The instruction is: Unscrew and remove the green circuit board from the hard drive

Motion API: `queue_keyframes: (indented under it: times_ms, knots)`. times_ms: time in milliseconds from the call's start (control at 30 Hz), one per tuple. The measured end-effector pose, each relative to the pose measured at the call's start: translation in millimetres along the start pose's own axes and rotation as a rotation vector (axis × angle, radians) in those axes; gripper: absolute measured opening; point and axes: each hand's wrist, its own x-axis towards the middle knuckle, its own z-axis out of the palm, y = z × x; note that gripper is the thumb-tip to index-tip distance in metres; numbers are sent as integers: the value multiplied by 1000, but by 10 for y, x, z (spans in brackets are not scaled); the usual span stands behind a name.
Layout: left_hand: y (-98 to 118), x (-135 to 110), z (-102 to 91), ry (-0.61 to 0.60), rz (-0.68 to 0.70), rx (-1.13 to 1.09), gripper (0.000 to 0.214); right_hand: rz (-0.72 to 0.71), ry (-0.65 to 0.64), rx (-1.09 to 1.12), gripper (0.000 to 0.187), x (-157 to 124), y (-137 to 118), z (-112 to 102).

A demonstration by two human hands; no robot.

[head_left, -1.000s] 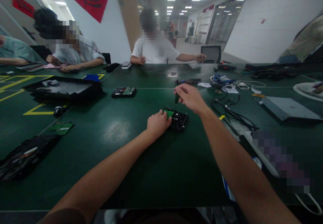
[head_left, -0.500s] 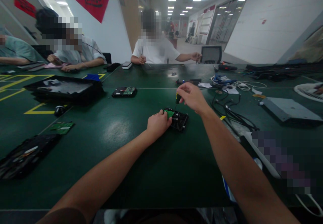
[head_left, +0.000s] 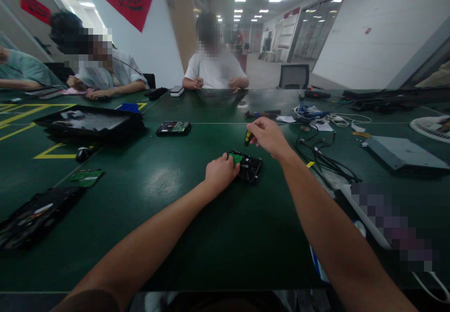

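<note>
On the green table lies a black hard drive (head_left: 252, 167) with a green circuit board (head_left: 235, 156) on its upper left part. My left hand (head_left: 221, 174) grips the drive's left side, fingers over the board's edge. Above the drive, my right hand (head_left: 265, 136) pinches a small screwdriver (head_left: 248, 138) with a black and yellow handle. Its thin shaft points down at the edge of the board; whether the tip sits in a screw is too small to tell.
Another hard drive (head_left: 173, 128) lies further back, left of a black tray (head_left: 91, 122)'s right side. Cables (head_left: 321, 155) and a grey metal box (head_left: 404, 155) are at right. A loose circuit board (head_left: 87, 177) lies at left. Co-workers sit across the table.
The screwdriver's handle has turned a little in my right hand, showing more yellow. My left hand stays on the drive. The co-worker opposite has drawn an outstretched arm back in.
</note>
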Motion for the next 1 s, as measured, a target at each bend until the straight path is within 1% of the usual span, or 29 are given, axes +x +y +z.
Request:
queue_keyframes:
  times_ms: [100, 233, 300, 400, 467, 533, 633, 733, 867, 1000]
  knots:
    - [1, -3, -13, -8, -2, -9, 46, 2, -58, 64, 15, -4, -4, 6]
    - [7, -6, -30, -21, -7, -15, 47, -30, -123, 110, 25, -8, -10, 14]
    - [8, -5, -31, -24, -10, -15, 47, -31, -127, 111, 27, -8, -7, 16]
    - [5, 0, -22, -23, -12, -14, 48, -52, -118, 51, 25, -6, 5, 6]
    - [1, 2, -14, -14, -5, -15, 48, -66, -92, 0, 23, -3, 11, -7]
    - [-1, 3, -7, -5, 2, -16, 47, -49, -59, -30, 22, -1, 15, -18]
    - [3, 2, -9, -10, -9, -13, 46, 1, -46, -20, 19, -4, 12, -20]
    - [11, 2, -20, -22, -18, -13, 45, 8, -95, 52, 16, -14, 1, -2]
    - [15, -5, -31, -14, -9, -1, 47, -28, -155, 134, 30, -27, -9, 31]
    - [9, -14, -29, -2, 4, 3, 47, -67, -149, 83, 35, -20, 10, 17]
